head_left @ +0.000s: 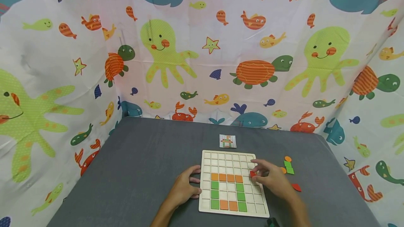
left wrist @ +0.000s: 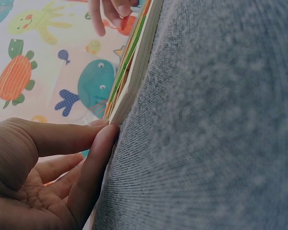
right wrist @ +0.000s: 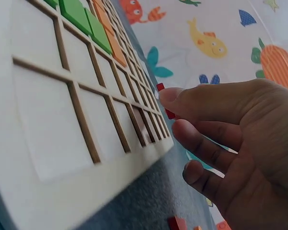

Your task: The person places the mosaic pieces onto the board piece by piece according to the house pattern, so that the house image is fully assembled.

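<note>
A pale gridded board lies on the dark table, with square tiles in some cells. A row of orange tiles crosses it, green tiles run down both sides below, and more orange tiles sit at the bottom. My left hand rests at the board's left edge, thumb and fingertips touching it. Over the right-hand cells, my right hand pinches a small red tile between thumb and fingers. Its full outline is hidden by the fingers.
Behind the board lies a small card printed with a coloured grid pattern. Loose pieces lie to the right: orange discs, green squares and a red curved-edge piece. A printed cloth hangs around the table.
</note>
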A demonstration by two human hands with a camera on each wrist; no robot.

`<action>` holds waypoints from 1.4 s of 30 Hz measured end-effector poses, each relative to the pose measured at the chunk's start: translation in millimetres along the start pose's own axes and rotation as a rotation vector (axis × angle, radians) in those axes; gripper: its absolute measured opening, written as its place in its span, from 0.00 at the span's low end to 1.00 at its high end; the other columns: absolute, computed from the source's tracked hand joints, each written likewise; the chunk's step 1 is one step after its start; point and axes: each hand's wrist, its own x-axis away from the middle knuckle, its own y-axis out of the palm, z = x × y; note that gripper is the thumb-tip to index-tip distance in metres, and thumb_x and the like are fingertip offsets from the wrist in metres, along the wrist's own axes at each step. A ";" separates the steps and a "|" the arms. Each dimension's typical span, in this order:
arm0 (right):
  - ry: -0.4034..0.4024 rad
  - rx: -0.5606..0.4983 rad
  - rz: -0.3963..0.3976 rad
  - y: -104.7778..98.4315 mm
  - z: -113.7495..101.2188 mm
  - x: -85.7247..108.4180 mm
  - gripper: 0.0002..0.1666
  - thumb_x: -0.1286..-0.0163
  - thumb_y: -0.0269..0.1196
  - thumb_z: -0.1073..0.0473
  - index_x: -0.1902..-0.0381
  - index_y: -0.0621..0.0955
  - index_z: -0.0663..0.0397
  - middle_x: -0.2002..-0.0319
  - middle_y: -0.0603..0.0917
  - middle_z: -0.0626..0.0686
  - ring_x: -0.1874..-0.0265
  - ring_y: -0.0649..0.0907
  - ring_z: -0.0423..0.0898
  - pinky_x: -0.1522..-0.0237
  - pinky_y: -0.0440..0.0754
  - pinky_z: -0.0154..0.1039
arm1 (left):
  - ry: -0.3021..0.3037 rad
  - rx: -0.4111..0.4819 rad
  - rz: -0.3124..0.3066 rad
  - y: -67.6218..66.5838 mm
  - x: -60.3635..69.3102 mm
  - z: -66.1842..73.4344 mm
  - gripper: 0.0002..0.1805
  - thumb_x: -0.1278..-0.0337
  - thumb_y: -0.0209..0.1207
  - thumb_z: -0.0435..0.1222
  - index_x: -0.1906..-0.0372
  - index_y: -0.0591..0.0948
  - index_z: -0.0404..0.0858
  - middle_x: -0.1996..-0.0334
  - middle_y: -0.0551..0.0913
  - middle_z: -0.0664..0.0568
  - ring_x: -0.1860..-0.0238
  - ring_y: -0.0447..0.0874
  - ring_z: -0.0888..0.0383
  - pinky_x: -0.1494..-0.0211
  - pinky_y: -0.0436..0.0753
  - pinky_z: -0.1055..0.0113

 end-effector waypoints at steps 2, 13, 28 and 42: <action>-0.005 -0.010 -0.016 2.8 -2.1 -0.5 0.35 0.39 0.78 0.65 0.34 0.81 0.56 0.58 0.88 0.50 0.64 0.83 0.46 0.64 0.82 0.34 | 0.002 -0.002 0.002 0.0 0.2 0.0 0.46 0.56 0.71 0.14 0.25 0.73 0.34 0.31 0.77 0.37 0.45 0.84 0.45 0.69 0.92 0.56; -0.014 -0.008 -0.079 12.8 -6.9 -2.6 0.34 0.40 0.78 0.66 0.34 0.83 0.56 0.59 0.88 0.49 0.64 0.83 0.46 0.65 0.81 0.35 | 0.006 -0.001 0.001 -0.4 -2.3 -4.5 0.47 0.56 0.71 0.14 0.25 0.73 0.34 0.32 0.77 0.38 0.46 0.84 0.46 0.70 0.92 0.56; -0.025 -0.037 -0.109 16.5 -6.3 -4.4 0.36 0.42 0.78 0.70 0.34 0.82 0.58 0.61 0.87 0.49 0.65 0.83 0.46 0.68 0.81 0.34 | 0.009 0.001 -0.002 -0.9 -2.7 -5.5 0.46 0.56 0.71 0.15 0.25 0.73 0.33 0.32 0.78 0.38 0.46 0.85 0.46 0.70 0.92 0.56; -0.016 -0.033 -0.101 17.4 -8.7 -4.0 0.35 0.41 0.76 0.71 0.34 0.82 0.58 0.62 0.88 0.49 0.65 0.82 0.46 0.66 0.81 0.34 | -0.008 -0.018 0.000 -0.3 -3.2 -4.6 0.46 0.55 0.71 0.16 0.26 0.73 0.35 0.32 0.78 0.39 0.46 0.84 0.48 0.70 0.91 0.59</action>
